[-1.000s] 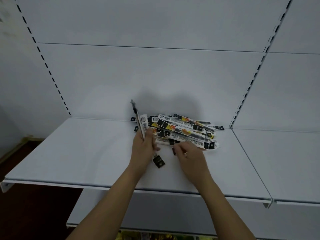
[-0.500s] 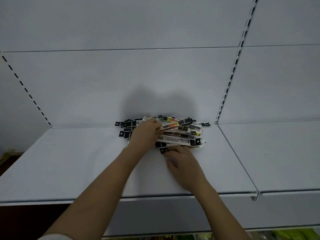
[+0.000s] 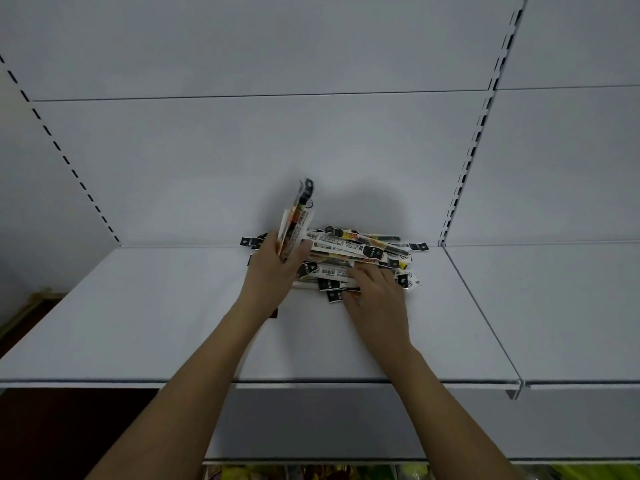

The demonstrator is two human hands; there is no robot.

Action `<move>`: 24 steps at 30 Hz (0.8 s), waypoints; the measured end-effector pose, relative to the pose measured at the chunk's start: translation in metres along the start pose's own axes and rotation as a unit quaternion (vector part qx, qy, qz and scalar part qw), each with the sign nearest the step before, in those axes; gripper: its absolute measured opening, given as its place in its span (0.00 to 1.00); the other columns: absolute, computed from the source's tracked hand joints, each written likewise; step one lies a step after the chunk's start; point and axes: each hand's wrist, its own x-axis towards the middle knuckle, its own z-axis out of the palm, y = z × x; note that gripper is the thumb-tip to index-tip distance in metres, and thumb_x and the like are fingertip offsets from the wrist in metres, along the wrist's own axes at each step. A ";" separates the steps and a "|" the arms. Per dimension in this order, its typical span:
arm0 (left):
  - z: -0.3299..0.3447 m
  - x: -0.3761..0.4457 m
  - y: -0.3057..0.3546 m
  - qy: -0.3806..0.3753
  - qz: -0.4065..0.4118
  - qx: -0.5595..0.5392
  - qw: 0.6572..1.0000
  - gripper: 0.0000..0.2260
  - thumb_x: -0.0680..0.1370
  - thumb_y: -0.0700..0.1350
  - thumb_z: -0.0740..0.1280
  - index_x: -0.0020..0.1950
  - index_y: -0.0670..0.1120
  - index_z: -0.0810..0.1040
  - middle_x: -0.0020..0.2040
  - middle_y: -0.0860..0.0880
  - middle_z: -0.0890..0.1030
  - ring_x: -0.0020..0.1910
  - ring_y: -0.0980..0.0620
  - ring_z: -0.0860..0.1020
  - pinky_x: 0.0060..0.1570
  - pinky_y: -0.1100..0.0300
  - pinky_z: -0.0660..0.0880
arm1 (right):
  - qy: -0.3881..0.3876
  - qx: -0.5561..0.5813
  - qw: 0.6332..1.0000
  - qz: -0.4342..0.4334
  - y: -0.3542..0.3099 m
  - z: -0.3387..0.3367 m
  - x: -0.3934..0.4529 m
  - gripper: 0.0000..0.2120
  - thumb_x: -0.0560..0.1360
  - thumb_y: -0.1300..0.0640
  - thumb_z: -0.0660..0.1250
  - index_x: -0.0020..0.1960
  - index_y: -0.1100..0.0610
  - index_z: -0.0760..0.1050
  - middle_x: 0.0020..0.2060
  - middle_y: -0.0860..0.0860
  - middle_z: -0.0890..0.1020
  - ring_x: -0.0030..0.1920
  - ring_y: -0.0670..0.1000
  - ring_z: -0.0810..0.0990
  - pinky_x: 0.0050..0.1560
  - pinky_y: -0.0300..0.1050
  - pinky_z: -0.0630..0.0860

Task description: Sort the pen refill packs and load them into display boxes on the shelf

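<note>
A loose pile of pen refill packs (image 3: 360, 252), white with black and yellow labels, lies at the back of the white shelf (image 3: 138, 323). My left hand (image 3: 273, 271) grips a small bundle of refill packs (image 3: 298, 218) that stands nearly upright at the pile's left end. My right hand (image 3: 375, 292) rests palm down on the front of the pile, fingers spread over the lowest packs. No display box is in view.
The white back panel (image 3: 277, 161) rises right behind the pile, with slotted uprights (image 3: 474, 147) on both sides. A second shelf (image 3: 554, 306) adjoins on the right. A lower shelf edge and colourful goods (image 3: 311, 472) show at the bottom.
My left hand has lifted a bundle of packs from lying across the pile to standing upright. My right hand has slid forward onto the front of the pile.
</note>
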 end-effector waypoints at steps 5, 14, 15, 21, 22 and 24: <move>-0.004 -0.012 -0.012 -0.009 -0.083 -0.185 0.979 0.11 0.81 0.54 0.63 0.47 0.47 0.74 0.30 0.53 0.71 0.23 0.58 0.66 0.24 0.62 0.65 | 0.000 -0.041 0.999 0.014 -0.002 0.001 0.003 0.10 0.73 0.56 0.73 0.54 0.53 0.82 0.50 0.50 0.80 0.56 0.56 0.76 0.52 0.54 0.69; -0.003 -0.035 -0.030 0.029 -0.174 -0.419 0.891 0.15 0.83 0.55 0.58 0.48 0.43 0.69 0.32 0.46 0.72 0.22 0.51 0.65 0.23 0.59 0.68 | 0.091 0.033 0.995 0.023 -0.011 0.000 0.001 0.08 0.81 0.58 0.56 0.47 0.58 0.72 0.36 0.53 0.78 0.35 0.56 0.75 0.34 0.52 0.74; -0.003 -0.036 -0.031 0.031 -0.167 -0.420 0.892 0.14 0.83 0.54 0.59 0.48 0.44 0.68 0.32 0.47 0.72 0.22 0.51 0.64 0.23 0.59 0.67 | 0.094 0.025 0.995 0.027 -0.012 0.000 0.001 0.09 0.81 0.57 0.56 0.46 0.58 0.71 0.36 0.52 0.77 0.34 0.55 0.75 0.32 0.51 0.73; 0.003 -0.036 -0.036 0.014 -0.100 -0.296 0.950 0.04 0.83 0.44 0.62 0.50 0.44 0.71 0.36 0.48 0.76 0.25 0.50 0.71 0.28 0.56 0.71 | 0.038 -0.002 0.999 0.029 -0.021 -0.002 0.001 0.12 0.79 0.47 0.64 0.46 0.55 0.70 0.36 0.46 0.74 0.33 0.50 0.70 0.32 0.44 0.66; 0.004 -0.036 -0.037 0.015 -0.096 -0.281 0.955 0.06 0.83 0.45 0.61 0.50 0.43 0.72 0.38 0.47 0.77 0.27 0.49 0.74 0.30 0.54 0.74 | 0.029 -0.013 0.999 0.029 -0.023 -0.001 0.001 0.13 0.80 0.46 0.64 0.46 0.55 0.70 0.35 0.45 0.72 0.33 0.50 0.69 0.32 0.43 0.65; 0.003 -0.036 -0.036 0.012 -0.093 -0.287 0.953 0.12 0.84 0.48 0.59 0.50 0.39 0.73 0.37 0.46 0.78 0.28 0.46 0.76 0.31 0.53 0.77 | 0.018 -0.015 0.999 0.026 -0.026 0.000 -0.001 0.13 0.81 0.46 0.61 0.45 0.54 0.69 0.33 0.45 0.71 0.30 0.51 0.69 0.31 0.43 0.63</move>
